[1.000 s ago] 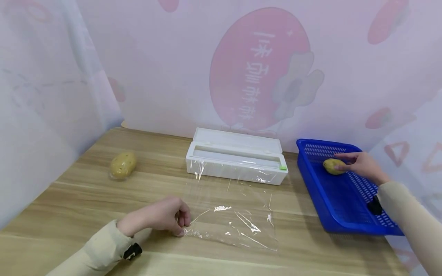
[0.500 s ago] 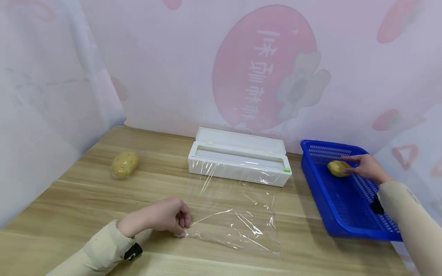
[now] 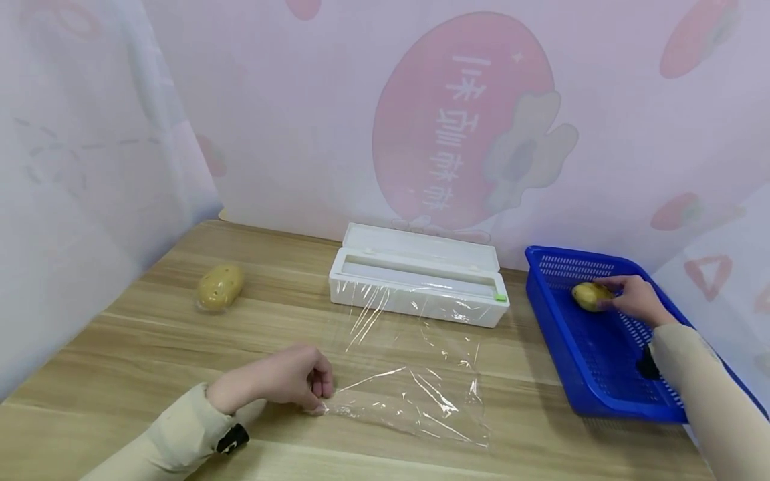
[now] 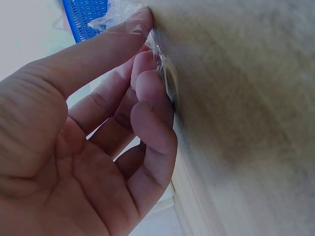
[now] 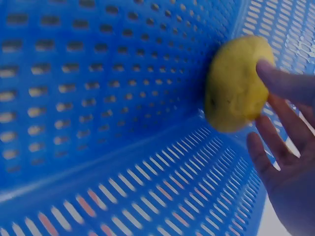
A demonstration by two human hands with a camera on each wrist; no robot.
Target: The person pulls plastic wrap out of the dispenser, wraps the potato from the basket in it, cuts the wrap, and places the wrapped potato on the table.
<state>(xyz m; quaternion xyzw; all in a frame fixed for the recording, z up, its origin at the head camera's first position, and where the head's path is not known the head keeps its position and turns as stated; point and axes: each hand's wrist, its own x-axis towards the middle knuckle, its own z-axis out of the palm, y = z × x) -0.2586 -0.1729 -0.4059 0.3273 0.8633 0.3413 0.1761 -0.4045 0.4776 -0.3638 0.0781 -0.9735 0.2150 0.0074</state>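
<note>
My left hand (image 3: 289,377) pinches the near left corner of a sheet of clear cling film (image 3: 415,394) between thumb and fingertips, low over the wooden table. The film runs back to a white cling film dispenser box (image 3: 415,304) with its lid raised. Inside a blue plastic basket (image 3: 556,334) on the right, my right hand (image 3: 637,298) holds a yellow potato (image 3: 586,296). The right wrist view shows the thumb on one side of this potato (image 5: 236,83) near the basket's perforated wall; part of the other fingers is hidden. The left wrist view shows film (image 4: 120,22) under the thumb tip.
A second potato (image 3: 220,286), with clear film showing at its lower edge, lies at the table's left. A green slider (image 3: 500,297) sits at the dispenser's right end. A printed pink curtain (image 3: 289,120) hangs behind the wooden table (image 3: 150,354).
The right hand and its potato have shifted slightly right within the basket. The film's creases have changed near the left hand, which keeps its pinch. The head view has shifted a little.
</note>
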